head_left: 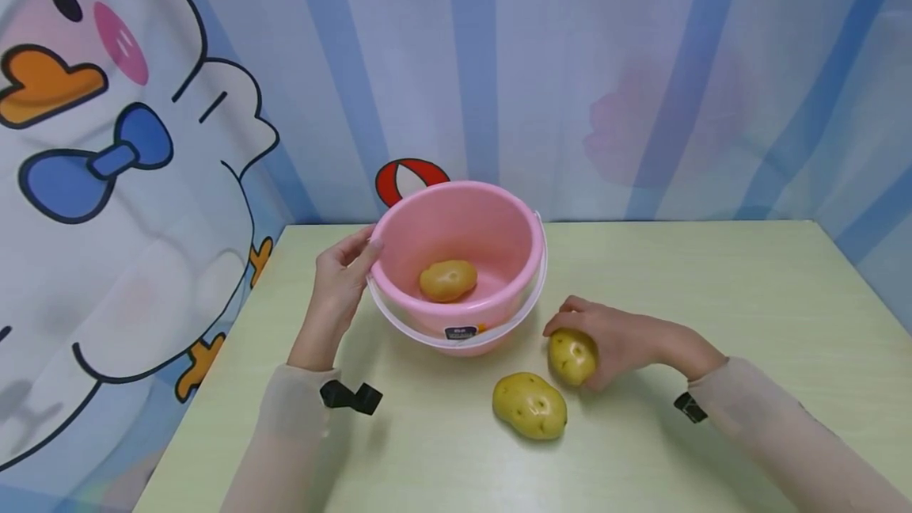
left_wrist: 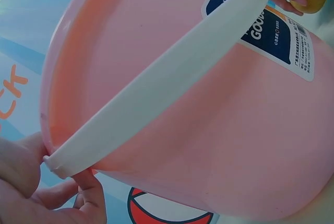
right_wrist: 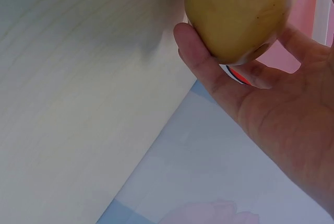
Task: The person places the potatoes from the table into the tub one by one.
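A pink bucket (head_left: 461, 315) with a white handle (left_wrist: 156, 83) stands near the back of the table. My left hand (head_left: 340, 279) grips its rim on the left side, thumb at the inner edge, close to the handle's end. One potato (head_left: 448, 281) lies inside the bucket. To the right of the bucket, my right hand (head_left: 620, 341) holds a second potato (head_left: 572, 357), seen close up in the right wrist view with fingers (right_wrist: 201, 57) around it. A third potato (head_left: 530, 406) lies on the table in front, just left of the held one.
The pale wooden table (head_left: 712, 283) extends to the right and toward me. Behind it hangs a blue striped backdrop (head_left: 556, 85) with a large cartoon duck on the left. The bucket bears a dark label (left_wrist: 271, 36). Small black straps are on both sleeves.
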{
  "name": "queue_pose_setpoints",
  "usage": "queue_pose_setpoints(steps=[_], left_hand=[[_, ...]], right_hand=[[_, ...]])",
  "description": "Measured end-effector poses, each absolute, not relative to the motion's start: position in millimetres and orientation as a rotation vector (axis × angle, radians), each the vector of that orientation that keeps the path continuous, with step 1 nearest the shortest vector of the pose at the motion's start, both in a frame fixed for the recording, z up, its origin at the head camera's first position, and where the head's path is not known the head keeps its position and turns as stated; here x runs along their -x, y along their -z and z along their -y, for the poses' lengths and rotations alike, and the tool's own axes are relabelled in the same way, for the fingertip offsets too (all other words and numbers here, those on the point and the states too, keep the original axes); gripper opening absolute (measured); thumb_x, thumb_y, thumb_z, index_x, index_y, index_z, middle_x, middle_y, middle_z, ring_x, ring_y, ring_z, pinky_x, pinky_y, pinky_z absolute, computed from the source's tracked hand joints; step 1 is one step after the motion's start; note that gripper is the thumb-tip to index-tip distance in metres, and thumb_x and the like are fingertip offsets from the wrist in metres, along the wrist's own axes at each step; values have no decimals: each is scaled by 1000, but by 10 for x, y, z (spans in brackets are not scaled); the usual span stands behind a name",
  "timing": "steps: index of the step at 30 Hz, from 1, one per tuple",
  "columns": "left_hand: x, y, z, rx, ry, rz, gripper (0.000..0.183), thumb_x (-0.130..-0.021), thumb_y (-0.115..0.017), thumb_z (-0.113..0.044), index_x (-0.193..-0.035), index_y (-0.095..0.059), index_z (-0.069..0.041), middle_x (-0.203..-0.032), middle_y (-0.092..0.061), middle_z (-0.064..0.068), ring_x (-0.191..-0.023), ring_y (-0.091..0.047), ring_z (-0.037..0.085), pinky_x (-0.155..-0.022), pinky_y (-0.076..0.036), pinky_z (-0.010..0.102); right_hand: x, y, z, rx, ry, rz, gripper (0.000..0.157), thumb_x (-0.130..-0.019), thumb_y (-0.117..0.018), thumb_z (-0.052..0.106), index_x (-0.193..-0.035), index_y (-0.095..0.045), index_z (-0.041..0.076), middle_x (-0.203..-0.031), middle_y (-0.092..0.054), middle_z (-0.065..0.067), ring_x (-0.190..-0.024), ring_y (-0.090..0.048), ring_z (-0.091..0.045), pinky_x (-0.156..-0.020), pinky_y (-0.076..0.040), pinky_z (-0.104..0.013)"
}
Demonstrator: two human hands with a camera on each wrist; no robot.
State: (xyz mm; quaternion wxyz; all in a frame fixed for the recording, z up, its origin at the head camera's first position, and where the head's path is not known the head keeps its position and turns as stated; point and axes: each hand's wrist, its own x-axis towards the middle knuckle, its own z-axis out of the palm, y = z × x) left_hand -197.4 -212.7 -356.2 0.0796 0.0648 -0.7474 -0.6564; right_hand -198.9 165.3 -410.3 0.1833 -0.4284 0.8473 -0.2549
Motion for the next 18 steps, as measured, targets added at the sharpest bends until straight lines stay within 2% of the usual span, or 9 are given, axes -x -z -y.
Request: queue_pose_setpoints(steps=[9, 18], left_hand=[[1991, 3548, 2109, -192, 1961, 2231, 47, -100, -63, -26, -143, -56, -9, -127, -58, 12, -107, -59, 23, -85, -55, 23], [1985, 3561, 2111, -229, 1966, 2225, 47, -99, -64, -27, -143, -56, -10, -127, -57, 12, -107, -59, 21, -85, -55, 23]], right_hand=[[2018, 4052, -1675, 1248, 733, -2406, 66, -65, -84, 12, -126, -60, 7, -118, -48, -3, -101, -52, -18, -88, -49, -40], [2025, 4019, -1709, 1245, 731, -2423, 66, -67, -85, 16, -127, -60, 8, -118, -48, -3, -102, -52, -19, -89, -49, -41]])
